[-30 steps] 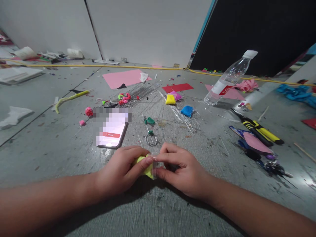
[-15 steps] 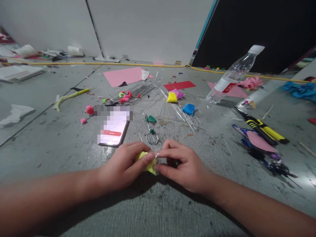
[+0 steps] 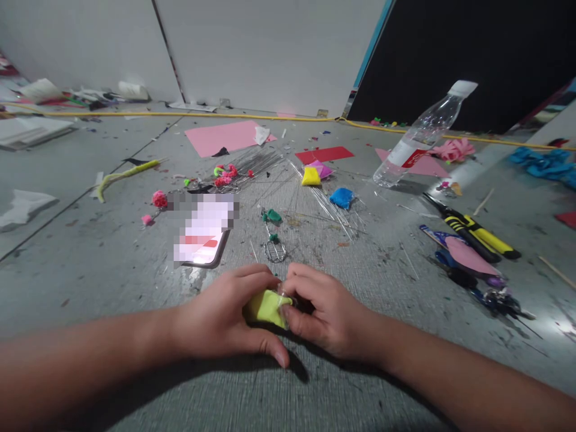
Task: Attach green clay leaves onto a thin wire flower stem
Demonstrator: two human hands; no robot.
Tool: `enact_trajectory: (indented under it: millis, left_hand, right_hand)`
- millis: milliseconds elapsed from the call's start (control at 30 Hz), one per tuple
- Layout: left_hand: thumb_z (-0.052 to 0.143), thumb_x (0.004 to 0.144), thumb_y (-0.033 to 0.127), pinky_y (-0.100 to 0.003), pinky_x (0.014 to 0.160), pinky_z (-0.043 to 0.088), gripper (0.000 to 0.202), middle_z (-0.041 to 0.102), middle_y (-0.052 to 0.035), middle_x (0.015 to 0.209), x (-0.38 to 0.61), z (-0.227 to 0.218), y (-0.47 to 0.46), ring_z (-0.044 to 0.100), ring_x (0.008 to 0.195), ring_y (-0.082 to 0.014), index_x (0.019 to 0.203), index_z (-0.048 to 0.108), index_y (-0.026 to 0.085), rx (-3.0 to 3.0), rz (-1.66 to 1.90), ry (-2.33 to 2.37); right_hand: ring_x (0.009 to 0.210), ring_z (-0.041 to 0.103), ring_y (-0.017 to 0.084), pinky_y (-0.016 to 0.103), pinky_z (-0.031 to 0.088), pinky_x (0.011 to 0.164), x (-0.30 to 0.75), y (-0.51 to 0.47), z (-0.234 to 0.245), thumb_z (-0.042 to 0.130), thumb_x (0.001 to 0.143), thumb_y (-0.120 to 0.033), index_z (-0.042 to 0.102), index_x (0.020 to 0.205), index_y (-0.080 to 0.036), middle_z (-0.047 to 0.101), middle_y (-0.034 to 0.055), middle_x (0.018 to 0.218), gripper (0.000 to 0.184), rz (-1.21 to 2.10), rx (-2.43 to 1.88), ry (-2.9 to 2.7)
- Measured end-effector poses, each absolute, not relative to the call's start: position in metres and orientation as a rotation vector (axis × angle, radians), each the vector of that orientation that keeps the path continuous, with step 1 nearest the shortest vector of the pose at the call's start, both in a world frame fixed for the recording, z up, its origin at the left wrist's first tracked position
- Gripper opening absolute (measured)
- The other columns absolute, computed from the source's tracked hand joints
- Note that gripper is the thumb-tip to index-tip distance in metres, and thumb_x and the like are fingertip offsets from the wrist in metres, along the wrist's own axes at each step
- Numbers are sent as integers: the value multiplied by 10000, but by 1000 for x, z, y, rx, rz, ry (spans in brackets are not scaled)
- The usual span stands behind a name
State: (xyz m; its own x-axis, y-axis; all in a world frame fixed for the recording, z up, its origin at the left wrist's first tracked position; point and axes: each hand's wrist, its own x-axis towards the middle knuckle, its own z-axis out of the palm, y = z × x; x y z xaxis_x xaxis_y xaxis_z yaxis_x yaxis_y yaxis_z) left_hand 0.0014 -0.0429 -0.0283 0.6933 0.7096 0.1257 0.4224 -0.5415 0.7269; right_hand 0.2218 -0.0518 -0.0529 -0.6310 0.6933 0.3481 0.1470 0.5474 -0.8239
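Note:
A soft lime-yellow clay packet (image 3: 269, 308) in clear plastic is between my two hands, low over the grey floor. My left hand (image 3: 225, 315) curls its fingers around the packet's far side and left end, while its thumb stretches away below. At the right end, my right hand (image 3: 321, 309) pinches the clear wrapper between thumb and fingers. Just beyond the hands lies a small wire loop piece with green clay bits (image 3: 273, 240). To the left of it is a phone (image 3: 207, 231) with its screen lit.
Blue (image 3: 342, 198) and yellow (image 3: 311, 176) packets lie by scattered wires. A plastic bottle (image 3: 425, 135) stands at back right, near yellow-black pliers (image 3: 477, 231). Pink paper (image 3: 220, 138), red paper (image 3: 324, 155) and a yellow cord (image 3: 252, 117) are farther back.
My left thumb has lifted off the packet and swung down, exposing more of it. My right hand has shifted slightly left and down, still pinching the wrapper end.

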Motion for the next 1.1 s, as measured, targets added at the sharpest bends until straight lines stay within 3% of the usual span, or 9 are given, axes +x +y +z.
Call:
enact_trajectory:
  millis: [133, 333, 467, 600, 833, 1000, 1100]
  left_hand:
    - [762, 852, 472, -261, 576, 413, 324, 592, -1, 727, 4, -30, -45, 537, 633, -132, 828, 660, 165, 2210, 571, 989]
    - [732, 843, 445, -272, 548, 398, 306, 561, 4, 668, 6, -31, -45, 512, 597, -130, 733, 623, 181, 2150, 615, 1085]
    - [733, 831, 462, -268, 538, 398, 312, 574, -1, 680, 6, -30, -46, 513, 595, -129, 745, 626, 182, 2114, 600, 1130]
    - [730, 835, 459, -266, 547, 405, 301, 582, 0, 688, 5, -30, -46, 518, 603, -130, 771, 633, 182, 2110, 611, 1126]
    - [736, 831, 446, -265, 565, 421, 287, 581, 4, 692, 5, -31, -44, 526, 613, -131, 787, 636, 181, 2135, 614, 1114]
    - [734, 839, 437, -261, 570, 425, 281, 573, 7, 695, 5, -31, -44, 526, 615, -131, 788, 630, 181, 2134, 589, 1107]
    - [763, 824, 466, -256, 568, 417, 319, 568, 11, 690, 4, -29, -44, 518, 611, -129, 777, 628, 181, 2136, 560, 1078]
  right_hand:
    - [703, 522, 118, 258, 434, 630, 220, -54, -51, 563, 991, -265, 589, 878, -193, 552, -4, 795, 137, 923, -799, -1969]
    - [488, 527, 91, 223, 398, 446, 218, -48, -52, 583, 992, -404, 590, 908, -205, 573, -46, 647, 216, 1202, -1021, -1303]
    - [552, 602, 98, 227, 465, 505, 220, -46, -51, 654, 906, -302, 658, 972, -198, 659, -15, 741, 123, 1338, -939, -1271]
    - [612, 574, 96, 220, 443, 536, 222, -50, -49, 604, 804, -160, 716, 926, -204, 630, -19, 736, 170, 1378, -841, -1438]
    - [615, 512, 108, 244, 423, 558, 221, -48, -48, 667, 876, -291, 676, 904, -195, 577, -26, 695, 100, 1367, -982, -1588]
    - [700, 588, 135, 286, 487, 655, 224, -45, -51, 630, 903, -237, 717, 1038, -204, 692, 16, 832, 164, 1324, -915, -1785]
    - [744, 622, 148, 299, 499, 686, 226, -42, -50, 658, 899, -227, 729, 1025, -198, 719, 34, 891, 147, 1254, -838, -1894]
